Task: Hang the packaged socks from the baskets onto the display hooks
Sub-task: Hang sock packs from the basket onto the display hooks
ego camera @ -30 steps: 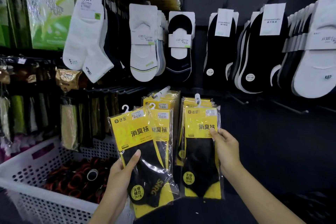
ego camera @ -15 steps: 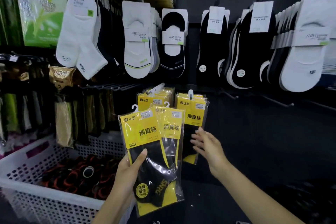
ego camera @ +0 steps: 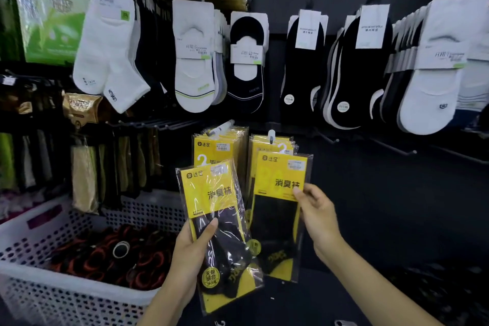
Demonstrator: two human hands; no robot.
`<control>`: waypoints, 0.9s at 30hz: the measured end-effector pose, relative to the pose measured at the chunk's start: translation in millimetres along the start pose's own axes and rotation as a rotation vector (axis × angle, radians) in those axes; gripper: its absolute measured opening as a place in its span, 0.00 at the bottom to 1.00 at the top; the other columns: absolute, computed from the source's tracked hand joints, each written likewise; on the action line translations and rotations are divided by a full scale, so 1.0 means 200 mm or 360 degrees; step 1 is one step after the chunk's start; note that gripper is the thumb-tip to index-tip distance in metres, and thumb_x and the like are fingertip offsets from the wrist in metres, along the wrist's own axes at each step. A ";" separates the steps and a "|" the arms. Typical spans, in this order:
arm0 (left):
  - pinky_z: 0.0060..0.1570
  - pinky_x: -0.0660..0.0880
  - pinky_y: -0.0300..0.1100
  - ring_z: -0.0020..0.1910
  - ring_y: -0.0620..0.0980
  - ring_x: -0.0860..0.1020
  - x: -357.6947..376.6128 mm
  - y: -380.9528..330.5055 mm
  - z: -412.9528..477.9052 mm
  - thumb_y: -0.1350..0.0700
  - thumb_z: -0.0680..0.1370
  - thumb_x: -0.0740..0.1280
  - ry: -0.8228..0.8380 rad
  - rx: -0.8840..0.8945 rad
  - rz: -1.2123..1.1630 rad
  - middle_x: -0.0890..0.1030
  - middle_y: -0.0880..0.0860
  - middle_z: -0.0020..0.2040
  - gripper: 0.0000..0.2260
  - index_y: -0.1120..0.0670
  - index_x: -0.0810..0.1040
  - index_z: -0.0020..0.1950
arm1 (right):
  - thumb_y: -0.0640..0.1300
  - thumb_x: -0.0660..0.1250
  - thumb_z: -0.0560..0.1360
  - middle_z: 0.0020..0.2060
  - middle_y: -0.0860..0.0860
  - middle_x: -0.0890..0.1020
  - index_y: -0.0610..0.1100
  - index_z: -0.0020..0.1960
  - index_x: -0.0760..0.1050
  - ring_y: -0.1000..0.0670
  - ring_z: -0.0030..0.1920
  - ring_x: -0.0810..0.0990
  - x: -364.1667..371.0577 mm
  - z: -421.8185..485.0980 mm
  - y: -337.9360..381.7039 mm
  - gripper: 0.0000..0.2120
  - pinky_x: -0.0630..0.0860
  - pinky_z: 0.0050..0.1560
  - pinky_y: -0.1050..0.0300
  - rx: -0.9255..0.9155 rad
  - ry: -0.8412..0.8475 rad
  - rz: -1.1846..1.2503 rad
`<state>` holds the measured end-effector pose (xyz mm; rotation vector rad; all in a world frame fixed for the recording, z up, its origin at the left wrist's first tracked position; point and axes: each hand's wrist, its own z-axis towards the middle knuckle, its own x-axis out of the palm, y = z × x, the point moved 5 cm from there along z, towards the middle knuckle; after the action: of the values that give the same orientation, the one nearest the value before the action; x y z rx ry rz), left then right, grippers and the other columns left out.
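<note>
In front of the lower row of the dark sock wall, two packaged pairs were held up, one in each hand. The left hand (ego camera: 194, 251) was closed around the lower part of the left pack (ego camera: 214, 209), the thumb laid across its clear front and the fingers hidden behind it. This pack was tilted, its top leaning to the left. The right hand (ego camera: 318, 217) was closed on the right edge of the right pack (ego camera: 277, 206), the thumb pressed on the yellow card and the fingers tucked behind. That pack was held nearly upright, just in front of the hung packs (ego camera: 264, 144) on the right hook (ego camera: 271, 136), with its top edge below the hook's white tip. Whether it touched them could not be told. To the left of these, a further stack of packs (ego camera: 209, 144) was hung on the left hook (ego camera: 221, 126). The two held packs were overlapped at their lower corners, the left one in front. At the near left, a white perforated basket (ego camera: 66, 296) was seen, filled with dark red-and-black rolled items (ego camera: 105, 257) whose kind could not be made out. Along the far upper row, white ankle socks (ego camera: 105, 55), white no-show socks (ego camera: 194, 71) and black no-show socks (ego camera: 304, 71) were hung on cards.
</note>
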<state>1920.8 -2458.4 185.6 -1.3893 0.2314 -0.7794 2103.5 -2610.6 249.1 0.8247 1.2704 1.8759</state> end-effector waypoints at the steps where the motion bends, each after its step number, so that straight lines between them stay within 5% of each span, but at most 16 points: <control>1: 0.46 0.74 0.34 0.50 0.39 0.82 0.00 0.00 0.01 0.55 0.75 0.69 -0.0015 0.0012 -0.0003 0.84 0.43 0.51 0.10 0.43 0.79 0.55 | 0.43 0.64 0.78 0.41 0.58 0.86 0.50 0.48 0.77 0.61 0.44 0.83 -0.02 0.02 0.01 0.05 0.78 0.41 0.68 -0.0026 -0.0032 -0.0001; 7: 0.47 0.72 0.36 0.48 0.38 0.82 -0.02 -0.02 0.05 0.55 0.75 0.69 -0.0082 0.0043 -0.0010 0.84 0.43 0.50 0.10 0.45 0.79 0.56 | 0.42 0.64 0.78 0.41 0.57 0.85 0.51 0.48 0.77 0.61 0.44 0.83 0.02 0.11 0.06 0.05 0.76 0.40 0.71 -0.0150 0.0031 -0.0120; 10: 0.40 0.75 0.29 0.45 0.37 0.82 -0.03 -0.03 0.06 0.56 0.76 0.68 -0.0086 0.0052 -0.0027 0.85 0.43 0.48 0.10 0.46 0.78 0.55 | 0.42 0.64 0.78 0.43 0.54 0.85 0.50 0.48 0.77 0.58 0.45 0.83 0.06 0.17 0.03 0.05 0.77 0.45 0.67 -0.0108 0.0045 -0.0166; 15: 0.32 0.74 0.25 0.42 0.37 0.83 -0.05 -0.03 0.06 0.58 0.76 0.68 -0.0083 0.0028 -0.0046 0.85 0.43 0.47 0.09 0.48 0.79 0.54 | 0.44 0.67 0.77 0.46 0.47 0.84 0.46 0.47 0.77 0.52 0.46 0.82 0.08 0.28 -0.07 0.02 0.77 0.49 0.58 0.0054 -0.0197 -0.0225; 21: 0.34 0.75 0.26 0.44 0.38 0.83 -0.05 -0.02 0.06 0.57 0.75 0.68 -0.0027 0.0031 -0.0033 0.85 0.44 0.47 0.09 0.48 0.79 0.55 | 0.44 0.71 0.73 0.52 0.45 0.78 0.44 0.51 0.73 0.50 0.49 0.76 0.00 0.23 -0.18 0.10 0.74 0.47 0.56 0.0222 -0.0568 -0.0411; 24: 0.43 0.76 0.32 0.48 0.41 0.83 -0.03 0.00 0.06 0.55 0.75 0.69 0.0037 0.0009 0.0007 0.85 0.45 0.50 0.10 0.47 0.79 0.55 | 0.45 0.69 0.75 0.50 0.46 0.79 0.45 0.49 0.75 0.49 0.50 0.79 0.04 0.11 -0.18 0.07 0.77 0.51 0.55 0.0206 -0.0323 -0.0279; 27: 0.44 0.78 0.34 0.51 0.44 0.83 0.04 0.03 0.03 0.54 0.73 0.70 0.0170 -0.0031 0.0068 0.85 0.47 0.51 0.13 0.50 0.79 0.57 | 0.49 0.65 0.77 0.48 0.49 0.83 0.46 0.52 0.77 0.53 0.46 0.83 0.16 -0.05 -0.16 0.08 0.79 0.42 0.63 0.0286 0.0176 -0.0150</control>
<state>1933.3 -2459.1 183.1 -1.3581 0.3514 -0.8189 2085.6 -2579.8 218.8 0.7474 1.5373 1.7719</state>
